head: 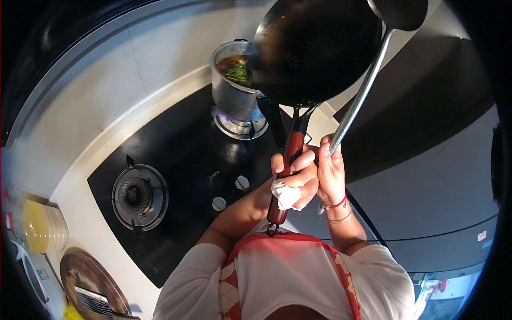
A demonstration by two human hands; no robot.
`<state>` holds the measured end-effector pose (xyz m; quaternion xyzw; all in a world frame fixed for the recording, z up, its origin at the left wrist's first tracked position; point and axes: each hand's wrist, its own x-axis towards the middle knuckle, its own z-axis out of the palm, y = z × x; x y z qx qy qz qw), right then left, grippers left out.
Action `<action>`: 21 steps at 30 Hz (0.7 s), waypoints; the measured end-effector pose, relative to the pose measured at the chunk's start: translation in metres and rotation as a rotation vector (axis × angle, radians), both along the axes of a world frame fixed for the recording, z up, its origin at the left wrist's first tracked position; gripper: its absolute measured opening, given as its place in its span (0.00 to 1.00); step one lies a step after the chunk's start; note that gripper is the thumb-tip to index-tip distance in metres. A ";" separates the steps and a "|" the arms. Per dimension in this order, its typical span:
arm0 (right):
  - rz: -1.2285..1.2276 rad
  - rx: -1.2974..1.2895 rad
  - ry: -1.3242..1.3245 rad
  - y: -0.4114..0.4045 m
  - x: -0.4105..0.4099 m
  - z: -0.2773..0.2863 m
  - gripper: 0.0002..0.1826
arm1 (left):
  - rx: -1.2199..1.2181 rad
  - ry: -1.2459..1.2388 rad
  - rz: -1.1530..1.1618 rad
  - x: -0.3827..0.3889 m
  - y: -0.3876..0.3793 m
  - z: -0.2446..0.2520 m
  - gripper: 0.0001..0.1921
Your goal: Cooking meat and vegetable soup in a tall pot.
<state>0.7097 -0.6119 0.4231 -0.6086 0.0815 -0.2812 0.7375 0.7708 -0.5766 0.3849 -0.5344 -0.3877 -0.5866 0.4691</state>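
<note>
My left hand grips the red-brown handle of a black wok, with a crumpled white tissue against the handle. The wok is raised, its dark inside turned towards me, and it covers the right part of a metal pot. In the pot, green leafy pieces lie in brown broth. A blue flame burns beneath it on the far burner. Beside the wok handle, my right hand holds the long handle of a metal ladle, its bowl up by the wok's rim.
An unlit burner and two knobs are on the black glass hob. At left stand yellow-topped containers and a round wooden chopping board bearing a cleaver. Grey panels rise on the right.
</note>
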 end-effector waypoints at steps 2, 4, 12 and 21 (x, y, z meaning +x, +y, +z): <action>0.056 0.036 0.009 -0.002 -0.006 -0.003 0.07 | 0.070 -0.024 0.017 -0.003 0.002 -0.010 0.12; 0.082 -0.016 -0.010 -0.016 -0.009 -0.013 0.06 | 0.135 -0.056 0.022 -0.003 0.000 -0.011 0.12; 0.097 -0.002 -0.111 -0.033 -0.015 -0.021 0.07 | 0.429 -0.214 0.228 -0.011 -0.001 -0.002 0.12; 0.605 0.274 -0.031 -0.018 -0.029 -0.007 0.10 | 0.622 -0.280 0.581 -0.061 0.041 0.019 0.15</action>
